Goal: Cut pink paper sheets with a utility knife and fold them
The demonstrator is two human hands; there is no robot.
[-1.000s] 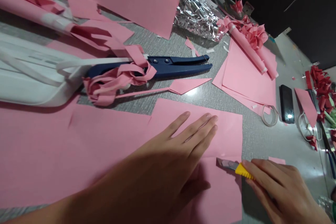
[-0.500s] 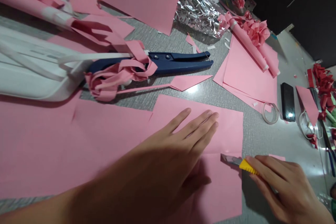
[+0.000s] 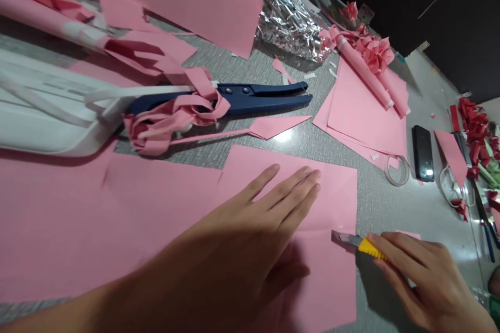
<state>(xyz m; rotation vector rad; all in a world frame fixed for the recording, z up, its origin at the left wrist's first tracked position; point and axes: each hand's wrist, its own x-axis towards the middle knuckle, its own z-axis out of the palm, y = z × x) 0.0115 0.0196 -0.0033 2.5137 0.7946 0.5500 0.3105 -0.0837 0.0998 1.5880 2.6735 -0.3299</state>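
Note:
Under my left hand (image 3: 269, 223) lies a large pink paper sheet (image 3: 164, 208), marked by a crease running toward its right edge. The left fingers are stretched out flat on it. My right hand (image 3: 425, 276) grips a yellow utility knife (image 3: 372, 250) with its blade extended. The blade points left over the sheet's right edge, beside the crease; I cannot tell whether its tip touches the paper. A pink paper piece with a thin stem (image 3: 273, 127) lies just beyond the sheet.
Dark blue pliers (image 3: 261, 96) lie among curled pink strips (image 3: 164, 125) beside a white plastic device (image 3: 50, 109). Farther right are stacked pink sheets (image 3: 363, 114), a tape roll (image 3: 397, 170) and a black phone (image 3: 423, 153). Silver foil (image 3: 289, 26) and red paper flowers (image 3: 474, 125) sit farther back.
The view has shifted slightly, so the table items appear a little left and lower. The knife blade sits slightly farther right relative to the sheet. My left hand stays flat in place.

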